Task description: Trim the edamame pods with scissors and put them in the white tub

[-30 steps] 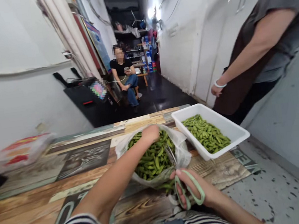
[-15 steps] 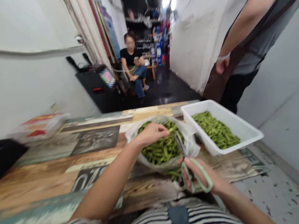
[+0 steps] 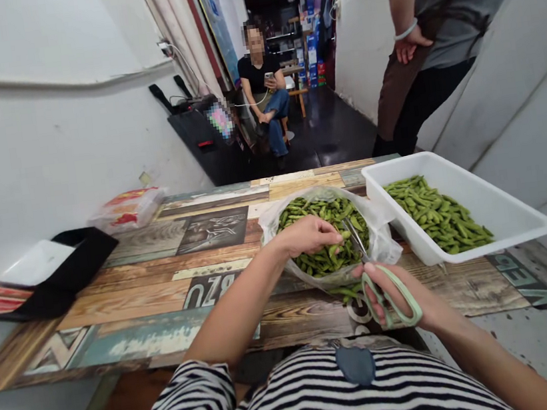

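Green soybean pods (image 3: 329, 261) fill a clear plastic bag (image 3: 379, 214) standing with its mouth open on the table. My left hand (image 3: 308, 235) reaches over the bag, its fingertips pinched on a single pod (image 3: 345, 237). In my right hand (image 3: 405, 288) is a pair of scissors (image 3: 400, 292) with pale green handles. Their metal blades point up and away over the bag, close to my left fingertips. More pods (image 3: 435, 210) lie in a white plastic tub (image 3: 507, 218) to the right of the bag. A few pods (image 3: 345, 291) rest in front of the bag.
The patterned wood-look table (image 3: 144, 296) has a black holder (image 3: 83, 257) at left and a red-and-white package (image 3: 130, 207) by the wall. A seated person (image 3: 260, 75) holds a phone beyond it. Another person (image 3: 433, 42) stands behind the tub.
My view has shifted, so the table sits higher and further right in it. The scissors stay beside my left fingertips. The standing person's hand has moved onto the hip.
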{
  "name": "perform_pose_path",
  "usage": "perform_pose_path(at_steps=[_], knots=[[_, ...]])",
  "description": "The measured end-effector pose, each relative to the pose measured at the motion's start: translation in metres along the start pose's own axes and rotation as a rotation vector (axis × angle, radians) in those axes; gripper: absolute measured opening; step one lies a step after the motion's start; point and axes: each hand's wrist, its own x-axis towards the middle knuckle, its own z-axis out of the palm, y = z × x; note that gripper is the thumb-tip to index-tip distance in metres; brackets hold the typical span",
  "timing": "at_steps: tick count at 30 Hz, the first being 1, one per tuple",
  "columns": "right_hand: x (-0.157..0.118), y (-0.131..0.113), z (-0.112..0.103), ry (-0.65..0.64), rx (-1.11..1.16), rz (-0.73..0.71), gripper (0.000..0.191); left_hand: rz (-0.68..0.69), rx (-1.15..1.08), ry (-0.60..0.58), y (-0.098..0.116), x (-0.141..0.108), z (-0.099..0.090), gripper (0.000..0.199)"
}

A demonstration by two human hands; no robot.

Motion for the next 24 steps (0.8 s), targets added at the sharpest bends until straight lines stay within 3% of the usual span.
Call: perform_pose_path(at_steps=[3,17,24], knots=[[0.001,0.003,-0.003,0.028,-0.012,0.028,0.055,-0.021,-0.04,-0.018,0.0,0.0,0.001,0.033],[0.001,0.008,-0.011,-0.086,0.013,-0.073,0.057,-0.029,-0.013,-0.006,0.002,0.0,0.006,0.038],[-0.002,0.005,-0.004,-0.002,0.034,-0.022,0.055,-0.059,-0.062,-0.014,0.006,0.0,0.011,0.031]])
